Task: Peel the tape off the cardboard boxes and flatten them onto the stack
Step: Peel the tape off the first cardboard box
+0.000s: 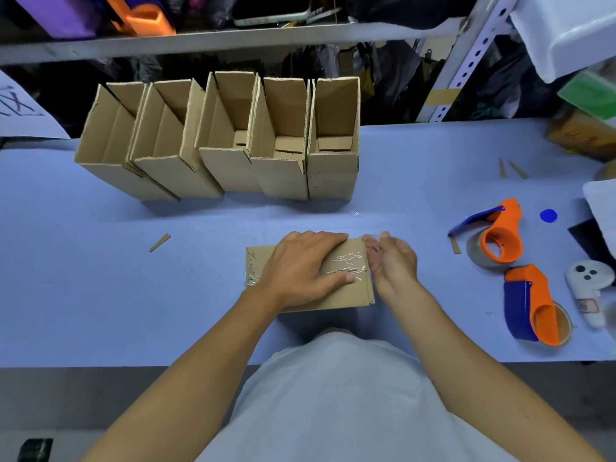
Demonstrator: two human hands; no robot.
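A closed cardboard box (333,296) lies flat on the blue table in front of me, with crinkled clear tape (348,261) along its middle seam. My left hand (300,265) presses flat on top of the box, fingers stretched toward its far right corner and thumb beside the seam. My right hand (393,261) is at the box's right end, palm turned toward it; its fingertips pinch a loose, shiny end of the tape near the far corner. Several open-topped cardboard boxes (216,155) stand in a row at the back of the table.
Two orange-and-blue tape dispensers (500,235) (536,305) lie at the right, with a white controller (590,281) beyond them. A cardboard scrap (160,242) lies at the left. A metal shelf rack (233,38) full of goods rises behind the table.
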